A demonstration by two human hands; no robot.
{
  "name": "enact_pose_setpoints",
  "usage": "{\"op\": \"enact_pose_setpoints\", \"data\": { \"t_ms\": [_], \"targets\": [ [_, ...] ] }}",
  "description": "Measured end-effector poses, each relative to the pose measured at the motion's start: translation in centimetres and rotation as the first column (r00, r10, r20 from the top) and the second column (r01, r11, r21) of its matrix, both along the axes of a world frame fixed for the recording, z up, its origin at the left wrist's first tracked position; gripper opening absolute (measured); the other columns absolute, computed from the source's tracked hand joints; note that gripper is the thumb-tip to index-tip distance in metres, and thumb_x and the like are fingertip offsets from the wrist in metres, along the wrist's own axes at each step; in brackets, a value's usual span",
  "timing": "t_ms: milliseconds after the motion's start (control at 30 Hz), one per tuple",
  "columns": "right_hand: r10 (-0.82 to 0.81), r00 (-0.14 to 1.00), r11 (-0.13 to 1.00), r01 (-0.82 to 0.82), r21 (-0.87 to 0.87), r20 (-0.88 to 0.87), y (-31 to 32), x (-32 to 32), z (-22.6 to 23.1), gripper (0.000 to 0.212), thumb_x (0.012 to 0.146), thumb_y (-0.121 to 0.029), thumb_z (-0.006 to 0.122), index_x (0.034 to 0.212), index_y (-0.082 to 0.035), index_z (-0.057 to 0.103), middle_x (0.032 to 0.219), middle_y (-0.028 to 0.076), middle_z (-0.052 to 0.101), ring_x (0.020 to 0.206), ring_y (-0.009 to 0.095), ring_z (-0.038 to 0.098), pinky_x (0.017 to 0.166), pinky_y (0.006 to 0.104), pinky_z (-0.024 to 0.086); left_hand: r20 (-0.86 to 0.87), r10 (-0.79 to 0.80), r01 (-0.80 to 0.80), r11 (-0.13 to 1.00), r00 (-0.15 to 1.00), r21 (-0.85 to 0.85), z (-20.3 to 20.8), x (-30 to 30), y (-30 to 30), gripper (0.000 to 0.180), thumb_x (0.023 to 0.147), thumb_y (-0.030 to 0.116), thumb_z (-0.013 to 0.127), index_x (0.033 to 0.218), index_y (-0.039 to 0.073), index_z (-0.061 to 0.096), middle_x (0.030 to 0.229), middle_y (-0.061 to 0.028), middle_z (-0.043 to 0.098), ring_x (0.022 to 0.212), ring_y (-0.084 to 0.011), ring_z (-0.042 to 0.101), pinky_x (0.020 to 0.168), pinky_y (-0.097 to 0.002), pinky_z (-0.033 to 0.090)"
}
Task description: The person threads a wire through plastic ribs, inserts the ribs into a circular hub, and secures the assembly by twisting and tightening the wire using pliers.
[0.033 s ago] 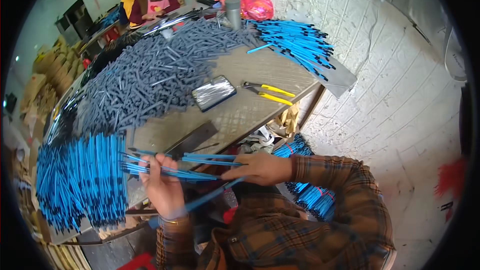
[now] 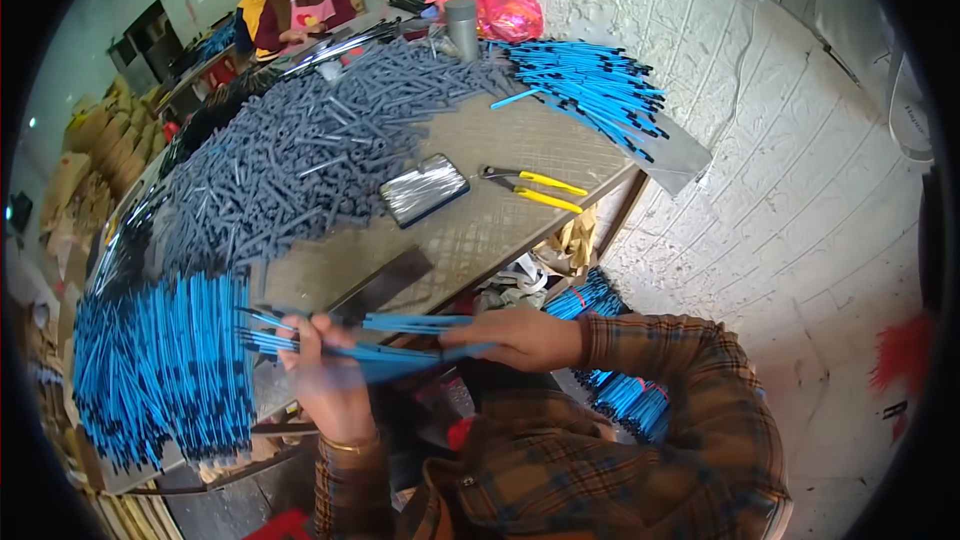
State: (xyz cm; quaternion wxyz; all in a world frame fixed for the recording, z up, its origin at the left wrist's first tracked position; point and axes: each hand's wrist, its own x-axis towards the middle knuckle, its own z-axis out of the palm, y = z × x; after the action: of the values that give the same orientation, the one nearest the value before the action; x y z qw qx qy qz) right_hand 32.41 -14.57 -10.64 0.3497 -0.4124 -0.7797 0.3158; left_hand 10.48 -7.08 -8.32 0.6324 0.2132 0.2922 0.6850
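Note:
Over the table's near edge, my left hand [image 2: 330, 385] is closed around a small bundle of thin blue rods [image 2: 262, 340] with dark tips, which stick out on both sides of its fingers. My right hand [image 2: 525, 337] grips the right-hand ends of several blue rods [image 2: 415, 322]. Motion blurs the rods between the hands, so I cannot tell which ones each hand holds alone. Just left of my left hand lies a large, dense pile of similar blue rods [image 2: 165, 365] with black ends.
A grey heap of short tubes [image 2: 300, 155] covers the table's far left. Beside it lie a foil-topped flat box [image 2: 425, 190], yellow-handled pliers [image 2: 540, 190] and a dark flat bar [image 2: 385, 280]. More blue rods [image 2: 585, 85] rest at the far right. Two people [image 2: 305, 5] sit beyond.
The single rod that slanted down between my hands has swung up toward the bundle and is blurred there. My left hand has shifted slightly; my right hand stays almost where it was.

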Motion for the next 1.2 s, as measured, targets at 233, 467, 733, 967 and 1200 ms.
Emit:
{"op": "enact_pose_setpoints", "data": {
  "t_ms": [233, 467, 733, 967, 1200],
  "targets": [
    [0.268, 0.96, 0.73, -0.259, -0.633, -0.084, 4.2, 4.8, 3.4, 0.055, 0.088, -0.023, 0.054, 0.134, -0.004, 0.031, 0.079, 0.008, 0.058, 0.069, 0.017, 0.057, 0.064, 0.0328, 0.047, -0.025, -0.433, 0.423, 0.865, 0.901, 0.269, -0.8, 0.0, -1.4, 0.014, 0.09, 0.011, 0.05, 0.103, 0.004, 0.047, 0.056, 0.0019, 0.039, 0.048, -0.0084, 0.039, 0.046, -0.0206, 0.033],
    [-0.88, 0.198, 0.465, 0.549, 0.694, 0.433, 17.9, 27.1, 5.0, 0.041, 0.08, -0.026, 0.06, 0.113, -0.002, 0.053, 0.111, 0.018, 0.055, 0.102, 0.034, 0.052, 0.084, 0.0415, 0.045, -0.253, -0.507, 0.556, 0.81, 0.824, 0.186, -1.4, -1.9, -1.2, 0.019, 0.09, 0.013, 0.049, 0.105, 0.001, 0.05, 0.056, -0.005, 0.052, 0.042, -0.0089, 0.041, 0.042, -0.0206, 0.033],
    [-0.726, -0.089, 0.424, 0.723, 0.545, 0.682, 18.5, 32.8, 1.6, 0.023, 0.087, -0.016, 0.044, 0.106, -0.011, 0.055, 0.098, 0.014, 0.057, 0.085, 0.032, 0.059, 0.071, 0.0424, 0.05, -0.687, -0.309, 0.447, 0.894, 0.658, 0.025, -1.2, -1.7, -1.7, 0.027, 0.089, 0.009, 0.049, 0.113, -0.003, 0.048, 0.079, -0.0148, 0.064, 0.051, -0.0126, 0.053, 0.047, -0.0215, 0.04],
    [-0.901, 0.247, 0.428, 0.629, 0.649, 0.355, 13.4, 27.1, -1.4, 0.025, 0.085, -0.019, 0.054, 0.106, -0.007, 0.056, 0.087, 0.017, 0.058, 0.076, 0.033, 0.058, 0.065, 0.0419, 0.048, -0.596, 0.241, -0.068, 0.952, 0.766, 0.297, -3.0, 2.1, -0.5, 0.027, 0.09, 0.008, 0.048, 0.115, -0.001, 0.047, 0.089, -0.0148, 0.064, 0.059, -0.0138, 0.057, 0.052, -0.0215, 0.043],
    [-0.919, 0.324, 0.376, 0.548, 0.747, 0.224, 9.9, 23.7, 0.6, 0.026, 0.085, -0.021, 0.057, 0.107, -0.006, 0.058, 0.079, 0.017, 0.06, 0.072, 0.034, 0.059, 0.06, 0.0419, 0.047, -0.462, 0.114, 0.007, 0.968, 0.88, 0.252, -3.3, -0.4, -0.8, 0.02, 0.09, 0.008, 0.048, 0.11, 0.003, 0.05, 0.091, -0.0144, 0.064, 0.065, -0.0169, 0.059, 0.056, -0.0259, 0.044]
  ]
}}
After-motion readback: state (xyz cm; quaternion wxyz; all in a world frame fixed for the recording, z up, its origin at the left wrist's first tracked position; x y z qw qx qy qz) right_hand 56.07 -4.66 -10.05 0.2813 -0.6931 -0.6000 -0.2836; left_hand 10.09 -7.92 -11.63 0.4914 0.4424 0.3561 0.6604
